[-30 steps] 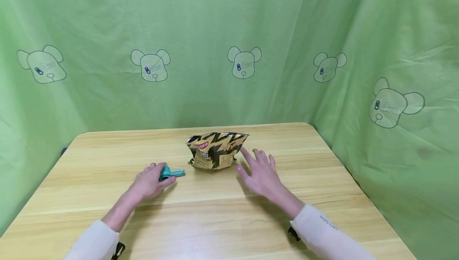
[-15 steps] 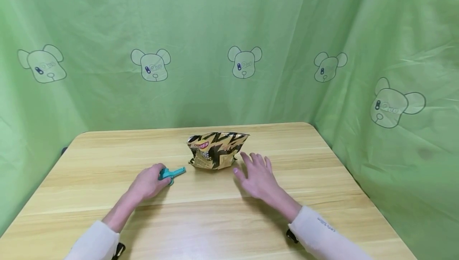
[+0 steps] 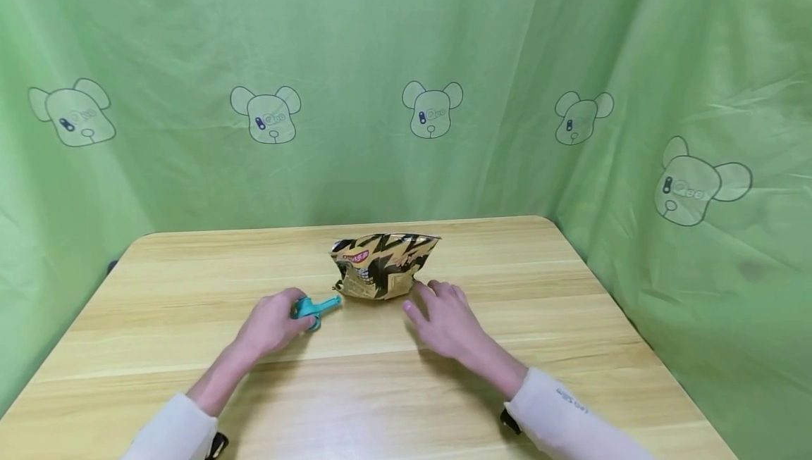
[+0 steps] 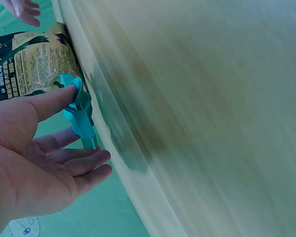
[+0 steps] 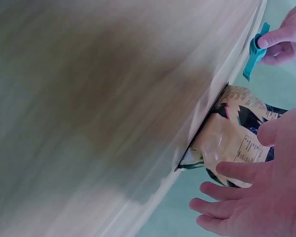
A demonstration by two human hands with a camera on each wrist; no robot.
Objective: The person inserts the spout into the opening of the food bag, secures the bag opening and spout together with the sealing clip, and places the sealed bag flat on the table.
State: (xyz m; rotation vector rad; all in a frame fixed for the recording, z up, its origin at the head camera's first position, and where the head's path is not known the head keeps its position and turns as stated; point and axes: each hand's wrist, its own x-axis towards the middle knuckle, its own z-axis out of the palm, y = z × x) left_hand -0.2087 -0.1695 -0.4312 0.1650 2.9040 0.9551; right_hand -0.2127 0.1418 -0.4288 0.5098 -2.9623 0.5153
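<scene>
A gold and black snack bag (image 3: 380,270) stands upright in the middle of the table, its wide top edge up. Between thumb and fingers my left hand (image 3: 269,322) pinches a teal bag clip (image 3: 309,311), whose arm points toward the bag's lower left corner. The left wrist view shows the thumb pressing on the clip (image 4: 81,113) near its round part. My right hand (image 3: 447,322) is beside the bag's lower right corner, fingers extended and slightly bent. Whether its fingertips touch the bag cannot be made out.
The light wooden table (image 3: 380,403) carries the bag at its middle. A green curtain (image 3: 355,164) printed with bear heads hangs behind and along the sides of the table.
My left hand has picked up the clip, turned it and moved it right, nearer the bag. My right hand has drawn slightly left and toward me. The bag stays put.
</scene>
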